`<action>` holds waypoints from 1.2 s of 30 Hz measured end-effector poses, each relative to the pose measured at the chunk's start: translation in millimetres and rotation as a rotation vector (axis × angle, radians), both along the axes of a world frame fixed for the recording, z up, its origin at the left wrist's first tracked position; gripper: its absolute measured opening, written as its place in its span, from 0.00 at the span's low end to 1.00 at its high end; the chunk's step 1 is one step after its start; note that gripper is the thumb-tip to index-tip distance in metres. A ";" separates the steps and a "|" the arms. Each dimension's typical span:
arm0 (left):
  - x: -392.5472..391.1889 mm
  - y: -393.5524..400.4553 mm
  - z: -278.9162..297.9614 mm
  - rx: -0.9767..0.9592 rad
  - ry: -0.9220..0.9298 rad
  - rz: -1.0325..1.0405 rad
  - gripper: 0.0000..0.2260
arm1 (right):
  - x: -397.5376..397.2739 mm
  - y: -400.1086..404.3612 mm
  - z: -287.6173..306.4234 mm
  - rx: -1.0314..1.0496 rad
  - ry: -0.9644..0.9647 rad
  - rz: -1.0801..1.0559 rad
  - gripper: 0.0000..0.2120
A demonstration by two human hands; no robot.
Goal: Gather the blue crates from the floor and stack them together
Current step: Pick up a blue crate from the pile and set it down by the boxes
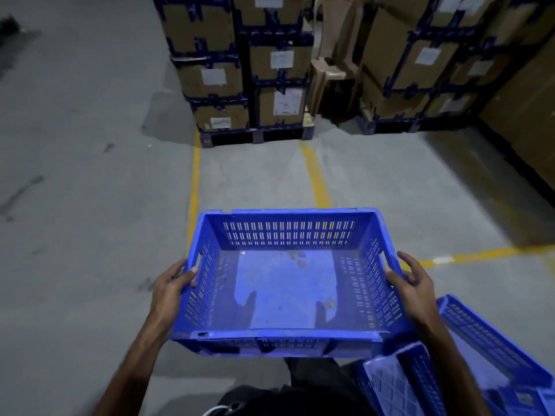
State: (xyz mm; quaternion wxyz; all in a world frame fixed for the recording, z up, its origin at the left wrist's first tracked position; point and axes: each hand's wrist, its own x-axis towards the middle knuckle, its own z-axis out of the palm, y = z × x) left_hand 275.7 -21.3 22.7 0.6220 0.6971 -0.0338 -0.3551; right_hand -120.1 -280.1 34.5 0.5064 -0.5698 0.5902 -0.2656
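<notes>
I hold an empty blue crate (285,283) with slotted walls in front of me, above the floor. My left hand (171,288) grips its left side wall, fingers curled into the handle slot. My right hand (413,283) grips the right side wall the same way. At the lower right lies a second blue crate (486,334), tilted, partly behind my right forearm. Another blue crate (393,382), with a lattice bottom, lies beside it and is cut off by the frame edge.
Stacks of cardboard boxes (216,76) on dark pallets stand straight ahead, more boxes (420,61) at the right. A beige plastic chair (327,70) stands between the stacks. Yellow lines (315,175) mark the grey concrete floor (90,175).
</notes>
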 end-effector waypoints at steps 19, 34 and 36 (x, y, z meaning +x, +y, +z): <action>126.0 -198.6 30.4 0.009 -0.079 0.246 0.16 | 216.5 -303.6 -18.3 -0.015 0.172 0.267 0.41; 326.5 -324.8 24.8 0.063 -0.008 0.154 0.36 | 388.4 -415.2 -19.0 0.021 0.168 0.167 0.40; 356.0 -345.5 26.4 0.066 -0.042 0.095 0.34 | 405.2 -425.0 -17.7 0.027 0.163 0.136 0.40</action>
